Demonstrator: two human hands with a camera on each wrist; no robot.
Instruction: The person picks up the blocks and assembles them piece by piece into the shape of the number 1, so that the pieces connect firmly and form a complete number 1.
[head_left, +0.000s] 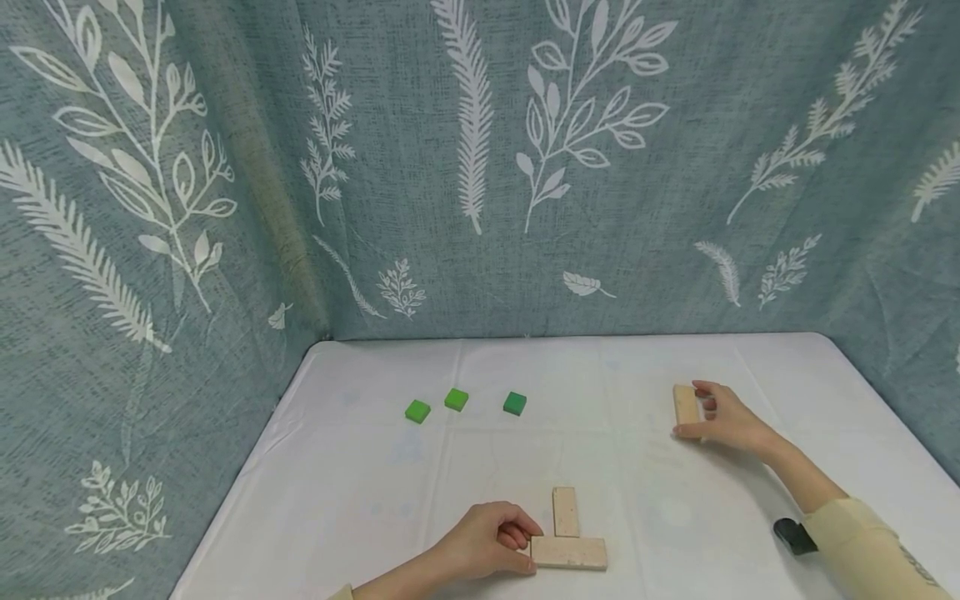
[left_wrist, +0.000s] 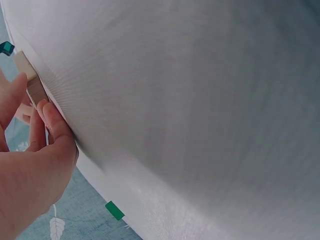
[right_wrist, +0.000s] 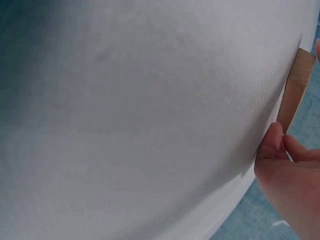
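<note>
In the head view, two pale wooden blocks form an upside-down T at the front of the table: a crosswise block [head_left: 570,552] and an upright-pointing block [head_left: 566,511] behind it. My left hand [head_left: 491,542] pinches the left end of the crosswise block between thumb and fingers, the fingers curled. Farther back on the right, my right hand [head_left: 723,418] grips a third wooden block [head_left: 685,406], thumb at its near end and forefinger at its far end. The right wrist view shows fingertips against a wooden block [right_wrist: 294,90].
Three small green square tiles lie toward the back of the white-covered table [head_left: 360,483]: a light green tile [head_left: 417,411], another light green tile [head_left: 456,399] and a darker green tile [head_left: 514,403]. A black object [head_left: 793,536] sits by the right sleeve. A patterned curtain [head_left: 405,167] hangs behind.
</note>
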